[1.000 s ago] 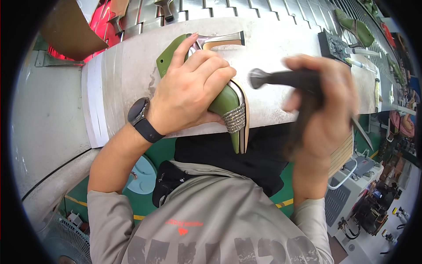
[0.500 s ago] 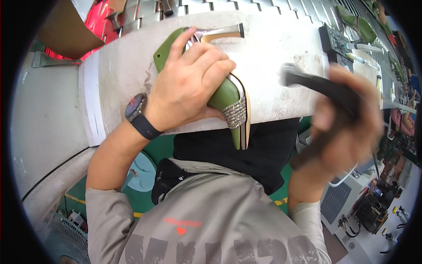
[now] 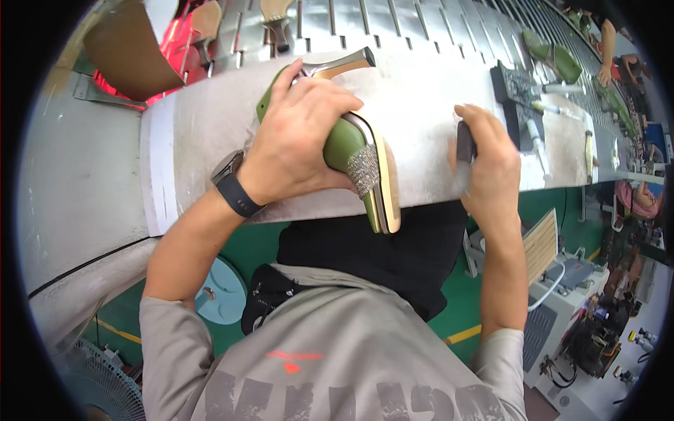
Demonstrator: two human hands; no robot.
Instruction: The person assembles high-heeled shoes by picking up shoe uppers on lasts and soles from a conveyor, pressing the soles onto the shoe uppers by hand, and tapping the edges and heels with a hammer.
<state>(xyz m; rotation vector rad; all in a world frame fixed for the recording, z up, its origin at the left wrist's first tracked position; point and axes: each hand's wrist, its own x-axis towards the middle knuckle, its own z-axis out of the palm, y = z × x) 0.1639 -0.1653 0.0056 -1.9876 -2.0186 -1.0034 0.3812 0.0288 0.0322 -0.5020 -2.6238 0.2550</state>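
My left hand (image 3: pixel 298 133) is wrapped round a green high-heeled shoe (image 3: pixel 342 146), which lies on its side on the pale worktable (image 3: pixel 421 91). The shoe's slim metallic heel (image 3: pixel 344 64) points to the far right. Its pointed toe sticks out over the near table edge, and a glittering band (image 3: pixel 363 170) crosses the front. To the right of the shoe, low over the tabletop, my right hand (image 3: pixel 495 161) is closed on a dark hammer (image 3: pixel 465 144). The fingers cover much of this tool, and its lower end is blurred.
A black block (image 3: pixel 516 105) and several syringes (image 3: pixel 558 110) lie at the table's right end. Beyond runs a slatted metal conveyor (image 3: pixel 393 24) carrying shoe parts and another green shoe (image 3: pixel 554 59). A curved brown panel (image 3: pixel 130 52) stands over a red glow at far left.
My right hand has come left and inward with the hammer, lower to the table. My left hand has turned the shoe slightly, showing more of its sole. The shoe parts on the conveyor have shifted right.
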